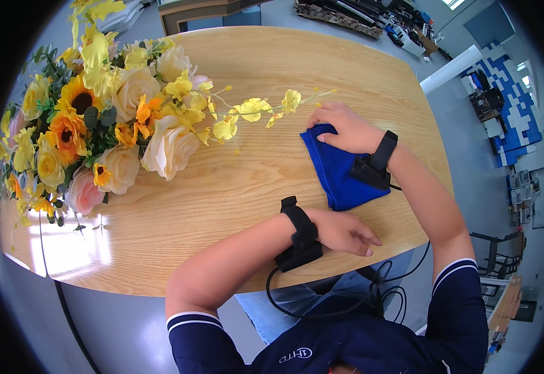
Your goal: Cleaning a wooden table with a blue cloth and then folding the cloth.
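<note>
A folded blue cloth (pixel 337 181) lies on the wooden table (pixel 241 187), in front of me and to the right. My right hand (pixel 347 129) is at its far end, thumb and fingers closed on the cloth's edge. Part of the cloth is hidden under that hand and the black wrist strap. On the near side of the cloth, close to the table's front edge, my left hand (pixel 347 232) rests with its fingers loosely stretched out. It holds nothing and is apart from the cloth. A black strapped device sits on each of my wrists.
A large bouquet of yellow, orange, cream and pink flowers (pixel 128 93) covers the table's left side, and one yellow spray (pixel 250 111) reaches toward my right hand. Black cables (pixel 384 287) hang over my lap. Equipment and chairs stand beyond the table.
</note>
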`<state>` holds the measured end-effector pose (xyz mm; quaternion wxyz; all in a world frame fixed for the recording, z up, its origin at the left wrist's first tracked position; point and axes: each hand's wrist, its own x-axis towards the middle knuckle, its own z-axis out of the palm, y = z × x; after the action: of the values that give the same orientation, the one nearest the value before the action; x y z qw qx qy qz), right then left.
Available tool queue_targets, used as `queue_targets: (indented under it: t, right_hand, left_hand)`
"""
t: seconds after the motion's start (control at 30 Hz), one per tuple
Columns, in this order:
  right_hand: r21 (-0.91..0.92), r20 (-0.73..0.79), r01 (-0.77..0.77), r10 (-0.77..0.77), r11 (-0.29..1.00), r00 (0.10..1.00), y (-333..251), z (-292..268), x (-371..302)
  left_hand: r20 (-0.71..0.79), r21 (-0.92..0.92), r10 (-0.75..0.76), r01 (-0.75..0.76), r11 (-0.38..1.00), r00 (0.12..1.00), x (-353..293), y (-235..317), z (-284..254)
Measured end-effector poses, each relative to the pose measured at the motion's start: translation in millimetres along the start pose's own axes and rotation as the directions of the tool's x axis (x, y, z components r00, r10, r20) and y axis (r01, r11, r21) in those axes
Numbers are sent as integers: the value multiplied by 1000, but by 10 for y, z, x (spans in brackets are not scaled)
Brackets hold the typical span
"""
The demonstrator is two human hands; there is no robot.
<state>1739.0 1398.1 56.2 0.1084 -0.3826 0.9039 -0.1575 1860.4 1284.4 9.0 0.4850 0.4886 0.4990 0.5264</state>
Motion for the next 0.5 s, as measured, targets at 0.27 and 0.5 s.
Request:
queue_targets:
  t: [0.27,0.5]
  right_hand:
    - [-40,39,13,-12,999,999,-53,-58,25]
    - [-1,67,18,-18,1000,998,-48,-59,62]
  left_hand:
    - [3,12,9,-9,1000,1000,-2,3,-13]
    - [8,-21,7,-7,1000,1000,12,-14,-10]
